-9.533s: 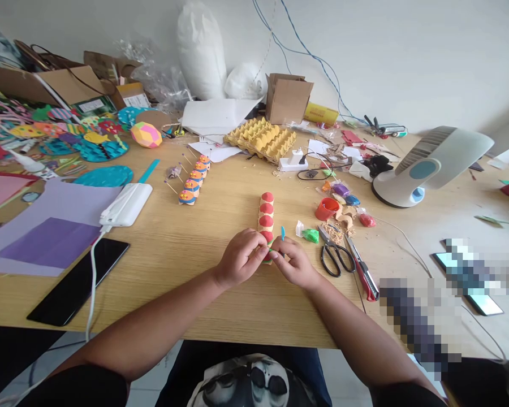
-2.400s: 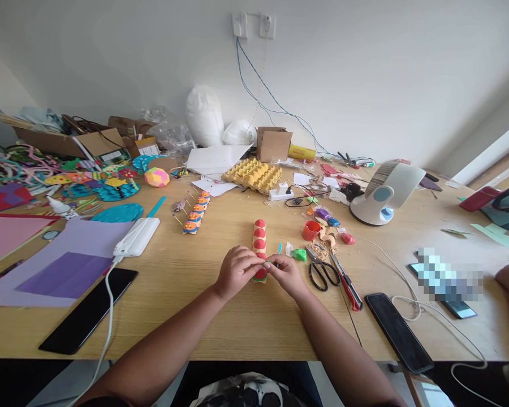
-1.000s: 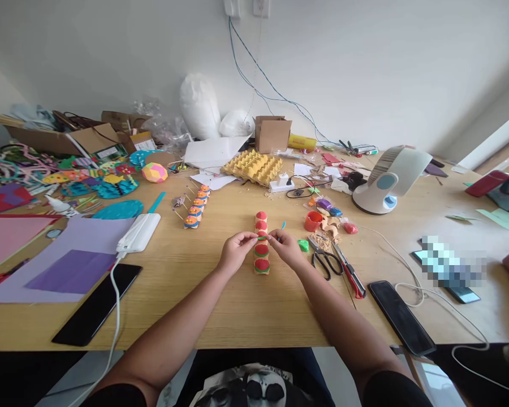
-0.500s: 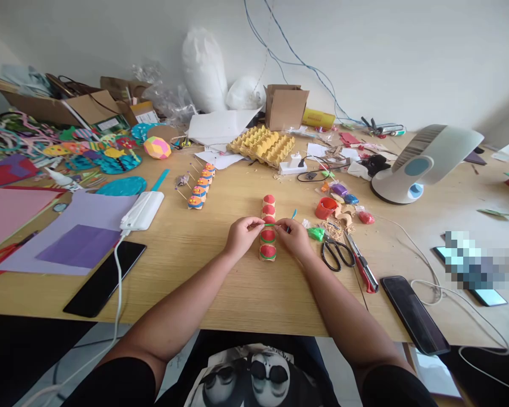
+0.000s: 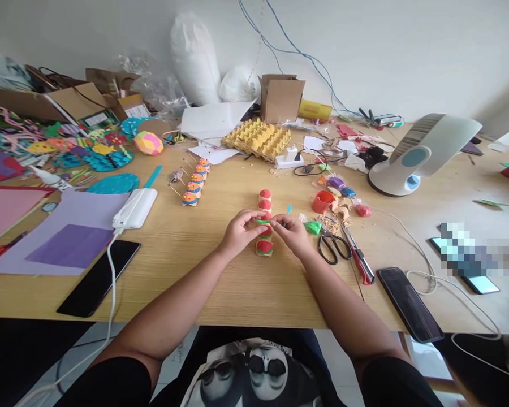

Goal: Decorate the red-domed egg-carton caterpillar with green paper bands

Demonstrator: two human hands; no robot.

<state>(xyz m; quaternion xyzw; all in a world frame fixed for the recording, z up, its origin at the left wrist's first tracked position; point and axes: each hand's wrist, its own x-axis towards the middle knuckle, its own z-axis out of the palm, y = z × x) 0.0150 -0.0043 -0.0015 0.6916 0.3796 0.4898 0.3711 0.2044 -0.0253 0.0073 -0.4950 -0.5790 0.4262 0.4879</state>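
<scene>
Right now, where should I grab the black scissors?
Take the scissors by their black loop handles, coming from the table's near edge: the loops face that way, the blades point away, and they lie flat beside the right hand.

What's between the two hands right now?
A thin green strip, pinched at its ends by the left hand and right hand, crossing over the row of red-topped pieces. The head view shows it.
</scene>
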